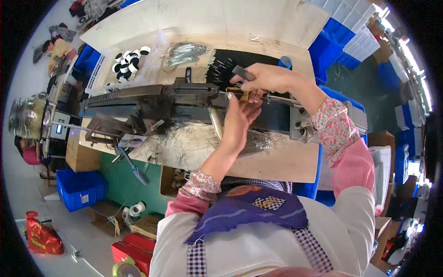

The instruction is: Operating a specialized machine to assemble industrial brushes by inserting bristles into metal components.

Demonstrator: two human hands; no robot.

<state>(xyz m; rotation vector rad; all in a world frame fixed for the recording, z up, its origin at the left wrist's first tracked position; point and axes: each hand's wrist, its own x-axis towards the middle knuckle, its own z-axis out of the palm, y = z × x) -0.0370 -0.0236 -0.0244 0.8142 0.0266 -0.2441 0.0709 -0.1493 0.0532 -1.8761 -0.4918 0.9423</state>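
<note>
I see right hand [269, 76] pinching grey block [242, 72], upper centre; left hand [237, 116] by yellow piece [245, 96], hold unclear. Slack pinch could drop block.

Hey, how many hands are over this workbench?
2: the left hand at the small yellow piece, and the right hand, farther from the body, beside the dark grey block.
</note>
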